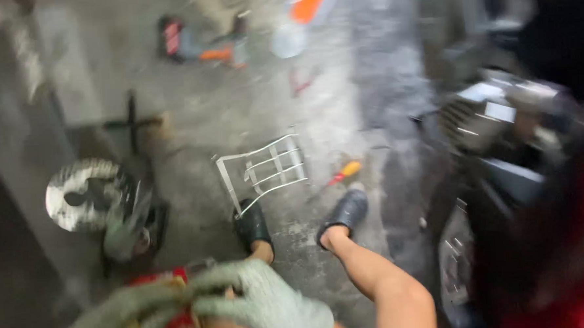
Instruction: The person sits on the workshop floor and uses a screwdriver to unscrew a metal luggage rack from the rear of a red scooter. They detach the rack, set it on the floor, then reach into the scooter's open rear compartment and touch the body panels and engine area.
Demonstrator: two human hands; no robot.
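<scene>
Two gloved hands low in the blurred head view: one pale knitted work glove point(265, 303) at centre bottom, fingers point(212, 279) curled together over a red, blurred object point(174, 320), apparently clamped on it, though too smeared to tell which hand it is or how firm the grip; a second pale glove point(108, 319) just left of it, fingers not readable. Red object close against the body, above the bare knees. Below, on the grey concrete floor point(341, 83): two feet in dark slip-on shoes point(252, 225), a bent white wire rack point(263, 172) touching the left shoe's toe, a red-and-yellow-handled screwdriver point(343, 173) just beside the rack. Round perforated metal disc point(86, 192) at left, near a black cross-shaped bar point(131, 122). Farther off, a red-and-teal power tool point(195, 47) and an orange lid point(307, 4). Dark machinery point(494, 122) at right, a blurred red mass point(571, 250) in front of it.
</scene>
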